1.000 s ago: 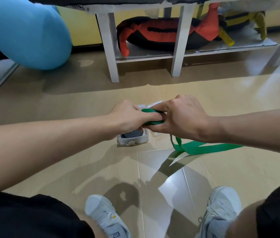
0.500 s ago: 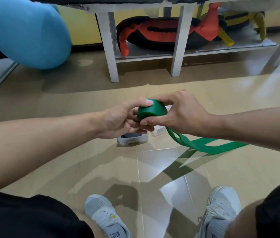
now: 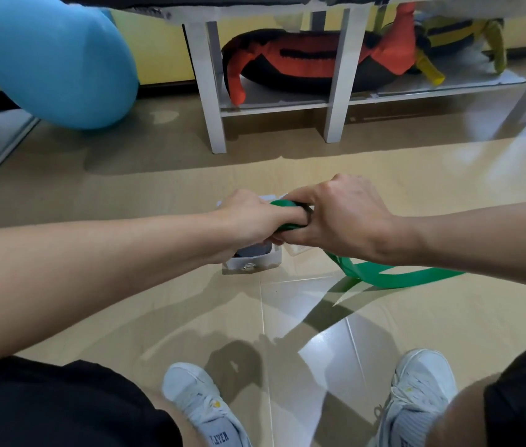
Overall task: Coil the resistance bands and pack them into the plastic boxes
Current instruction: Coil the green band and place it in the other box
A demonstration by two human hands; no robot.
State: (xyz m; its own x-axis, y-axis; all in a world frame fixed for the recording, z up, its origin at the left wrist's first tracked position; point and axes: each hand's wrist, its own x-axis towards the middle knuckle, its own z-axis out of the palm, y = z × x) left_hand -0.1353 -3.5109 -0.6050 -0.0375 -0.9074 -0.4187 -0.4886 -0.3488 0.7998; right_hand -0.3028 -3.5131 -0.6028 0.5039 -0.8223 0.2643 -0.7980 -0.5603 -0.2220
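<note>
1. Head view, the step: the person is in the middle of coiling a green resistance band [image 3: 287, 214]. One part of it is wound into a small roll between the two hands. The free tail [image 3: 393, 275] hangs down from under the right hand and lies on the floor [image 3: 287, 317], going to the right until the right forearm hides it. In my judgement the coiling is not finished, because much band is left loose.

2. Head view, the next move: I think more of the tail must be wound onto the roll, with the turns kept tight so that it does not spring open. Only after this can the roll go into a box. A white plastic box [image 3: 264, 261] stands on the floor just below the hands, with something dark inside. A second box seems to stand behind the hands, but it is mostly hidden.

3. Head view, the fingers: the left hand [image 3: 248, 221] is closed on the left side of the roll, and one finger seems to go into the roll. The right hand [image 3: 345, 217] is curled over the right side and clasps it. Both hands grip the same roll and touch each other there.
</note>
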